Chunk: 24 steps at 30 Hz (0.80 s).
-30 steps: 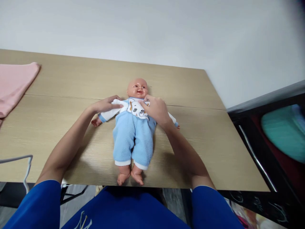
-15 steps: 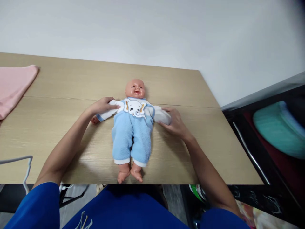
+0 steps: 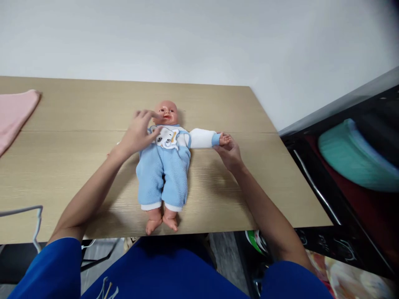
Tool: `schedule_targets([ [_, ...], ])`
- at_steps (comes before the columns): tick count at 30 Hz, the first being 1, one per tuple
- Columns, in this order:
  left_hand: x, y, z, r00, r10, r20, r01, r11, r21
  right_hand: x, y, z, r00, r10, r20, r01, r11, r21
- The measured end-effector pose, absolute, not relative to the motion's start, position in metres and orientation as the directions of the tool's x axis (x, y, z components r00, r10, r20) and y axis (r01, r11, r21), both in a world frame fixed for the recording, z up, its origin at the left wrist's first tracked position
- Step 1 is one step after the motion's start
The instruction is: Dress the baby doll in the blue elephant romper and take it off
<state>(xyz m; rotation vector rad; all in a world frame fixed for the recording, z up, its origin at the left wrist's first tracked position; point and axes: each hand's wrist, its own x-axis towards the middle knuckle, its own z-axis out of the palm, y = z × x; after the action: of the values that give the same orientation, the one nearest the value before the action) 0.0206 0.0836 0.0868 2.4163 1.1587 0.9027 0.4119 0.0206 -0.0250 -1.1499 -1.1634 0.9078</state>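
A baby doll [image 3: 163, 178] lies on its back on the wooden table, its bare feet towards me. It wears a light blue and white fleece outfit with an elephant face [image 3: 167, 138] on the chest. Over the doll's shoulder and chest hovers my left hand [image 3: 137, 133], fingers apart, hiding much of the sleeve on that side; whether it touches the cloth I cannot tell. My right hand [image 3: 229, 155] grips the doll's other arm at the blue cuff [image 3: 216, 139], holding it stretched out sideways. The doll's small hand [image 3: 225, 138] pokes out of that cuff.
Pink cloth [image 3: 15, 116] lies at the left on the table [image 3: 77, 104]. A white metal frame [image 3: 39, 224] rises by the near left edge. To the right, a teal basin [image 3: 358, 158] sits on a dark shelf. A white wall stands behind.
My left hand has let go of the sleeve and moved up over the doll's chest. My right hand has slid to the cuff, and the doll's hand now shows there.
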Motion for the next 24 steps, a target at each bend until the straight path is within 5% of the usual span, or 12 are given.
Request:
schedule_targets([
  [8,0.103,0.098,0.056,0.603,0.719,0.345,0.607,-0.695,0.386,0.365,0.071,0.003,0.192,0.958,0.212,-0.073,0.229,-0.971],
  [13,0.093,0.097,0.06,0.638,0.639,0.43,0.378,-0.746,0.548,0.342,0.066,0.007,0.19,0.914,0.359,0.149,0.335,-0.931],
  [17,0.082,0.087,0.064,0.663,0.585,0.466,0.253,-0.762,0.596,0.331,0.049,0.009,0.032,0.852,0.523,0.421,0.463,-0.78],
  [24,0.085,0.082,0.069,0.588,0.669,0.454,0.186,-0.658,0.729,0.338,0.046,0.008,-0.273,0.797,0.538,0.446,0.601,-0.663],
])
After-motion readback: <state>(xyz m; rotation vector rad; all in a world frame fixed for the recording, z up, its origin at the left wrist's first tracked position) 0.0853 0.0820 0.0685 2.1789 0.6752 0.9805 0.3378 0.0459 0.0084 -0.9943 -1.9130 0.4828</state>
